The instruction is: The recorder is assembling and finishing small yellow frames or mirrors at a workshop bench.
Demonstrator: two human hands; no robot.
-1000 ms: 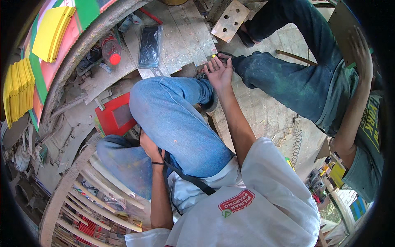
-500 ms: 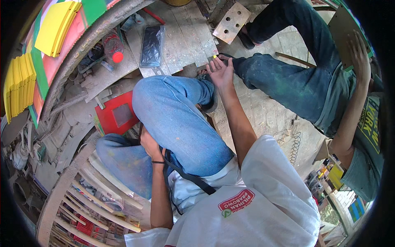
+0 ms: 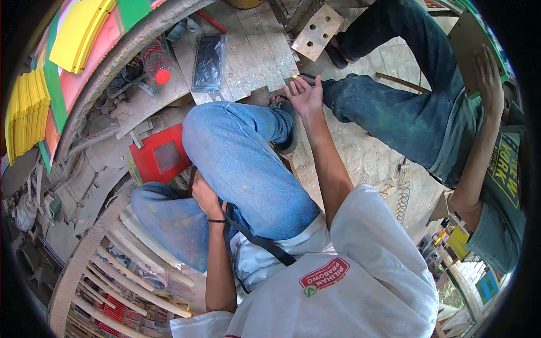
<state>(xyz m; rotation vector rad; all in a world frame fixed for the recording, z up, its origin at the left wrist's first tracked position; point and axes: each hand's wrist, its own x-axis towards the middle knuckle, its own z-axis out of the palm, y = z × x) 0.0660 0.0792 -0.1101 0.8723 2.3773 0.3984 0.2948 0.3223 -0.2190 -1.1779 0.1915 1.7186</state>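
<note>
Dusty planks (image 3: 253, 53); right hand (image 3: 306, 98) palm-up, fingers loose, curling more than before; left hand (image 3: 205, 197): fingers hidden, can't judge grip.

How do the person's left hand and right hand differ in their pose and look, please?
The left hand lies close against the jeans, its fingers mostly hidden; the right hand is held out, palm up, with fingers slightly bent. The left hand has a dark band at its wrist; the right hand has none. Both are without gloves.
</note>
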